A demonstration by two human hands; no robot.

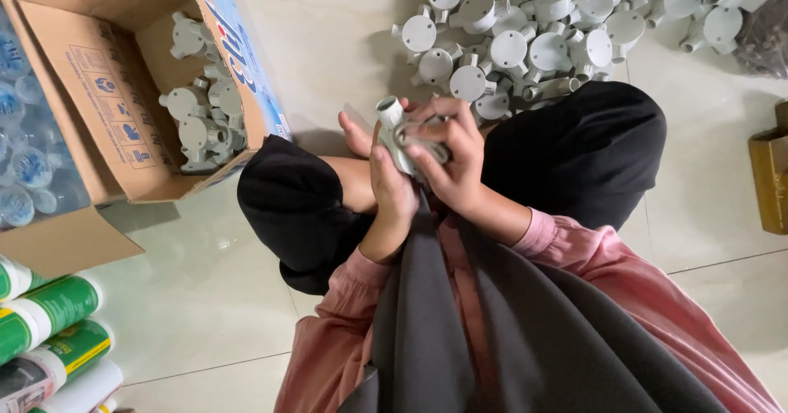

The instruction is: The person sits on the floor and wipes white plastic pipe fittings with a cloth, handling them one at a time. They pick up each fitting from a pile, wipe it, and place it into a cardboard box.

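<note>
Tiled floor (345, 35), grey conduit box (402, 138) clasped between left hand (392, 195), right hand (447, 154)

Glossy pale tiled floor (328, 43), thin grout lines, soft light.

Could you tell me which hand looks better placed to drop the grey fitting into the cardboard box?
Probably the left hand. Both hands hold the grey fitting, but the cardboard box sits on the person's left, so the left hand lies nearer. The right hand would have to cross over.
</note>
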